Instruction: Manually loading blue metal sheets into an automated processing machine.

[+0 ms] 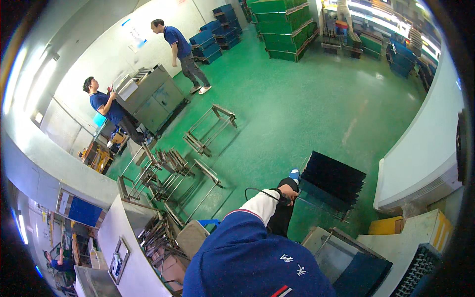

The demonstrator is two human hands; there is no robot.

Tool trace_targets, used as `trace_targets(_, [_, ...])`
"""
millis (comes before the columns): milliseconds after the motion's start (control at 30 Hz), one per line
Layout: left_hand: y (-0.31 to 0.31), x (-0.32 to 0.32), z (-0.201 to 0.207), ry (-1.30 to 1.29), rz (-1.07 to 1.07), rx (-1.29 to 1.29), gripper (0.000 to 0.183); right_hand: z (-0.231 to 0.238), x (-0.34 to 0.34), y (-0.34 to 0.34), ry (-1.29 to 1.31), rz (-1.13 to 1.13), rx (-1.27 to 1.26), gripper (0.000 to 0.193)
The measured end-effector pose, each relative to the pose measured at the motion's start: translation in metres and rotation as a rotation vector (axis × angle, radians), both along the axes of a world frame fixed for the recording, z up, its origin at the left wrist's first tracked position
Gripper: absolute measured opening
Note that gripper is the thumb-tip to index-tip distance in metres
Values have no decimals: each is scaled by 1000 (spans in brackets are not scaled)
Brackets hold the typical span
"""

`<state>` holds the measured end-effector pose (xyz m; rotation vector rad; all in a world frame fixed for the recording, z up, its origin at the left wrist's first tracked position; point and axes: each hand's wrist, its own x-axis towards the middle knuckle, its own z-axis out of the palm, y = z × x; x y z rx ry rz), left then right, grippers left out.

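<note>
My left hand reaches out from a navy short sleeve over a white undersleeve. Its fingers are closed, apparently around the near end of a thin metal rod. The rod runs along the near edge of a stack of black trays on the floor. A dark cable loop hangs at the wrist. My blue-and-white shoe stands just left of the stack. My right hand is out of view.
Low metal frames stand on the green floor at left. Two people work by a grey metal cabinet. Green crates are stacked at the back. A large white housing bounds the right, with a yellow box nearby.
</note>
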<state>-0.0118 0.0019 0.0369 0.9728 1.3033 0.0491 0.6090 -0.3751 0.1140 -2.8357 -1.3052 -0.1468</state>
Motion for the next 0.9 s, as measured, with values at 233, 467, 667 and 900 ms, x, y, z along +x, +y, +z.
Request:
trace_targets(233, [-6,-2,10,-42,-94,240,44,12,-22,11,44,-104,-61,48])
trace_targets(467, [-9,9,27,29,149,60,42,-45,11,-24,-289,121,34,49])
trace_targets(667, [-6,8,10,77,189,-74,44,4,-13,-1,73,-45,-42,52])
trace_targets(900, [2,9,3,-27,-9,46,48,-69,60,-30,-315,347,-157,55])
